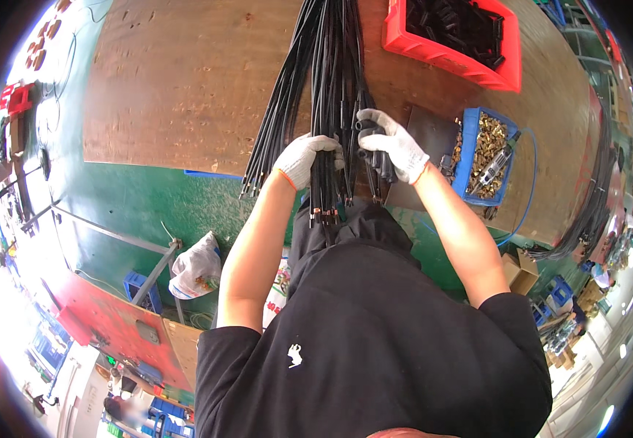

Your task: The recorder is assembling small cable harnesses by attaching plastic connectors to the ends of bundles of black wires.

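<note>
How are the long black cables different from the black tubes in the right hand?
The cables are long and thin; the tubes are short and thicker. The cables hang together in a bundle that the left hand grips, while the tubes are bunched in the right hand. Some cables show coppery tips; I see none on the tubes. Both are black.

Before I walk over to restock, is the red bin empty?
The red bin isn't empty: black pieces cover most of its visible inside.
</note>
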Available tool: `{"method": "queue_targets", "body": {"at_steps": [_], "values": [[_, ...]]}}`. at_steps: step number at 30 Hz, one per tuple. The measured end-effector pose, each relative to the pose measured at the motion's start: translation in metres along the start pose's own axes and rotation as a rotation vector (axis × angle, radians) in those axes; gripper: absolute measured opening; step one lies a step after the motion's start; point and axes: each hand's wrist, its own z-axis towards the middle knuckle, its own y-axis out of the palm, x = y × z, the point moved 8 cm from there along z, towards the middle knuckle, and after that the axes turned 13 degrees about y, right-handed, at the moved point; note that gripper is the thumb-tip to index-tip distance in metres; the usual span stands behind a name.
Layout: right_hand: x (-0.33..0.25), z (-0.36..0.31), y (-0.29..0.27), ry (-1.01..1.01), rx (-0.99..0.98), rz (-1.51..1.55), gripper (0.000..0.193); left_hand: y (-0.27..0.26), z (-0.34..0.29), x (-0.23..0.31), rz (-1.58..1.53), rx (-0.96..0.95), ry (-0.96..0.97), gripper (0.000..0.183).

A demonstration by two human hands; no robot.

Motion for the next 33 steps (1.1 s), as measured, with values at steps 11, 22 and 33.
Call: {"method": "queue_targets", "body": {"at_steps": [11,22,33], "values": [[0.022,-0.011,0.028,-0.031,0.04,-0.168,0.059,0.025,-0.003,-0.002,0.09,-0.01,0.011,0.029],[-0.007,-0.009,0.04,0.017,0.366,-1.286,0.052,0.003,0.01,-0.011,0.259,0.102,-0.029,0.017],[0.035,0.03,-0.006,0.239,0.109,-0.862,0.033,-0.003,0.009,-0.012,0.189,0.05,-0.059,0.018]]}}
